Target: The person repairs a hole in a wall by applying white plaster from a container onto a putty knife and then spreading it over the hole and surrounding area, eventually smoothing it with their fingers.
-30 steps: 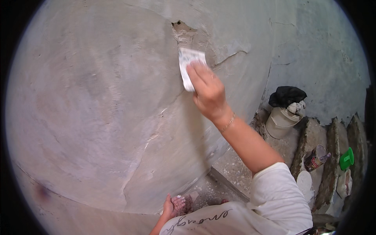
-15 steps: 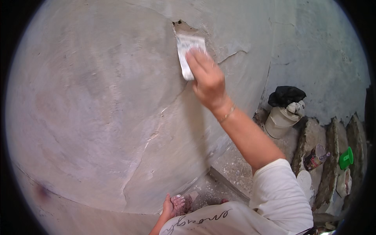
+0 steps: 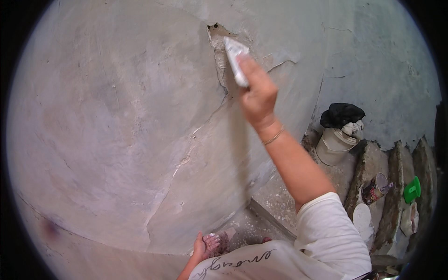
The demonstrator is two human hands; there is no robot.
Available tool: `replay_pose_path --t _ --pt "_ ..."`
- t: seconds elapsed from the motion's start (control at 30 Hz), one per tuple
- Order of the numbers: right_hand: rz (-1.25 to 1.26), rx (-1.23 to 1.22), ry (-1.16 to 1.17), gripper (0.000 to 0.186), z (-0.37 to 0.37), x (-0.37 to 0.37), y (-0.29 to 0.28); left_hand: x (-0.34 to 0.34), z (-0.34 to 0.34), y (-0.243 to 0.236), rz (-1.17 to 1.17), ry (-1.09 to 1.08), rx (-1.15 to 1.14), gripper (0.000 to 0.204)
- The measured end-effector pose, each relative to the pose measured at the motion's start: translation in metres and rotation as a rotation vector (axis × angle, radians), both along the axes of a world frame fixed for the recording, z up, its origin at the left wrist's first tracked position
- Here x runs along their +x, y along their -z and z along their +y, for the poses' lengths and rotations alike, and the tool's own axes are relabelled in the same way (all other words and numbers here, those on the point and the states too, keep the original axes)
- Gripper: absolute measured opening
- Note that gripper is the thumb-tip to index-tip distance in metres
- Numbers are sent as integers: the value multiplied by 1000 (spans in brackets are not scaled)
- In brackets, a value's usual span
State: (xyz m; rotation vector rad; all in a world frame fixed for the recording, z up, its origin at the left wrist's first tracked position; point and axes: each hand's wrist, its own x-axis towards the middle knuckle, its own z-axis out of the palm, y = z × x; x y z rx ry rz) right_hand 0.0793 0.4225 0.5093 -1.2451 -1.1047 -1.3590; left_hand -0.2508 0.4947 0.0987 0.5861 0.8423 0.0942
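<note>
My right hand [image 3: 257, 91] grips a flat white pad [image 3: 236, 58], perhaps a scraper or folded sheet, held at an angle over a broken patch [image 3: 219, 31] in the grey plastered wall [image 3: 102, 116]. Cracks run down and to the right from that patch. Low at the bottom of the picture my left hand [image 3: 206, 244] has its fingers apart, palm partly showing, with nothing visible held in it.
A whitish bucket [image 3: 332, 147] topped with black material [image 3: 342, 114] stands at the right, by concrete steps [image 3: 360, 171]. On the steps are a paint can [image 3: 376, 186], a green container [image 3: 412, 189], a white round lid [image 3: 362, 216] and a pale bag [image 3: 409, 219].
The white pad first rose along the broken patch, then tilted edge-on and shifted slightly right, uncovering more of the damaged plaster. My left hand stayed where it was.
</note>
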Motion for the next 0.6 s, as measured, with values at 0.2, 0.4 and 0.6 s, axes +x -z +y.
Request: replay_pose_path --t 0.2,0.4,0.6 --pt "151 -280 -124 46 -16 -41 89 0 3 -2 -21 25 3 64" --pt "683 7 -144 22 -58 -20 50 -19 7 17 -23 -8 31 64" --pt "566 191 23 14 -59 41 -13 -4 -13 -3 -23 -37 19 62"
